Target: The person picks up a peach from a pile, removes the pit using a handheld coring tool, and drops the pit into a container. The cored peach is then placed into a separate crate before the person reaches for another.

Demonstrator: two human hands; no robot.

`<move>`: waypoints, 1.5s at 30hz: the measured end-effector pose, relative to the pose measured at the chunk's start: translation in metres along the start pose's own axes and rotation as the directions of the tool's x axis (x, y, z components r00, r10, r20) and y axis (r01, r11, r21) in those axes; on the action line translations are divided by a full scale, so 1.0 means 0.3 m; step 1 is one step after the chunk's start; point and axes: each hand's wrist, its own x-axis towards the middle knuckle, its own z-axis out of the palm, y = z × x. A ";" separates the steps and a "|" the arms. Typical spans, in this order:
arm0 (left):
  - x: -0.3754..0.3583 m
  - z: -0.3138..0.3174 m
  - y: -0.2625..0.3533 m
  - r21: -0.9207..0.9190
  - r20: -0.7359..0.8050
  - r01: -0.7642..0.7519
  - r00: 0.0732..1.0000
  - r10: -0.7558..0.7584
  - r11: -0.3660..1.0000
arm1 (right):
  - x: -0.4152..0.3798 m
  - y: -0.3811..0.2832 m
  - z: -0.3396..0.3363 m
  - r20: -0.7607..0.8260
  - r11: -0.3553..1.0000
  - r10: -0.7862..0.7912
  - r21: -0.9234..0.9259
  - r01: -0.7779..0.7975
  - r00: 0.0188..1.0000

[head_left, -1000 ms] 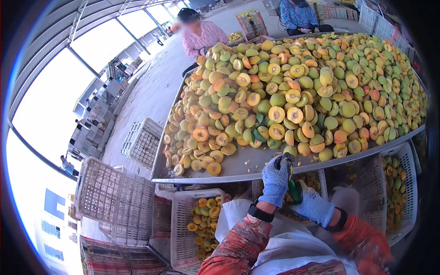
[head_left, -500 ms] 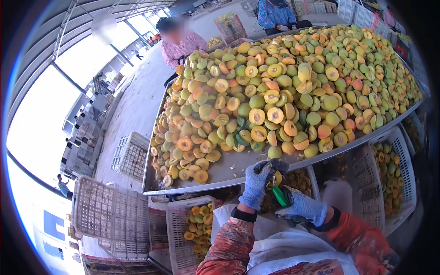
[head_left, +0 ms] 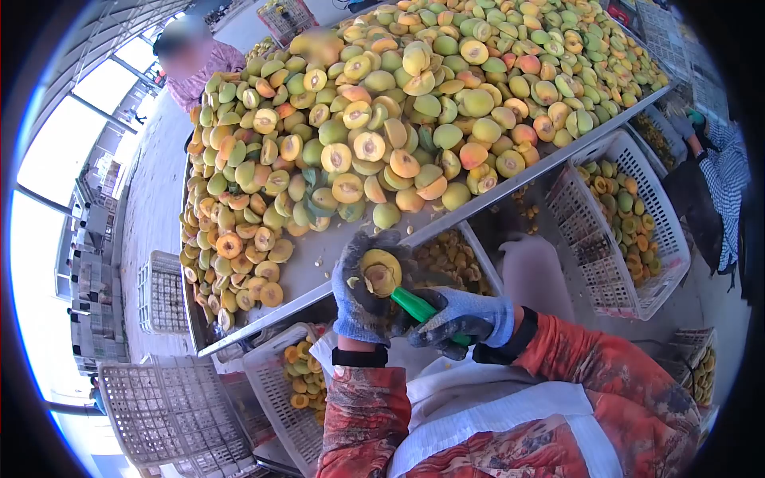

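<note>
In a blue-and-grey glove, my left hand [head_left: 356, 307] is wrapped round a halved peach [head_left: 381, 271], its cut face turned up. My right hand [head_left: 472, 317], gloved alike, grips a green-handled pitting tool [head_left: 414, 304]. The tool's working end meets the peach's cut face; its tip is too small to make out. Both hands are just in front of the metal table [head_left: 307, 293], where a large heap of halved peaches [head_left: 351, 159] lies, several showing pits or pit hollows.
Below the table edge are crates with fruit, one at right [head_left: 613, 231], one at left [head_left: 279, 374], and one behind my hands [head_left: 454, 259]. An empty-looking crate [head_left: 163, 414] stands lower left. One person [head_left: 195, 68] is across the table; another [head_left: 721, 183] is at far right.
My view has turned to the right and the scene has shifted left. My hands are nearer the camera; the halved peach's cut face now shows, with the tool against it.
</note>
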 end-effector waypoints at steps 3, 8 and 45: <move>0.030 -0.114 -0.063 0.402 -0.070 -0.251 0.950 0.303 0.881 | -0.020 -0.019 -0.004 0.044 0.994 -0.046 -0.092 0.050 0.998; -0.019 -0.034 -0.063 0.426 -0.011 -0.282 0.948 0.317 0.859 | 0.065 0.081 -0.111 -0.375 0.769 -0.537 -0.586 0.255 0.756; -0.047 -0.129 -0.114 0.429 -0.008 -0.129 0.989 0.146 0.894 | 0.070 0.166 -0.054 -0.113 -0.058 -0.727 -0.973 -0.224 0.678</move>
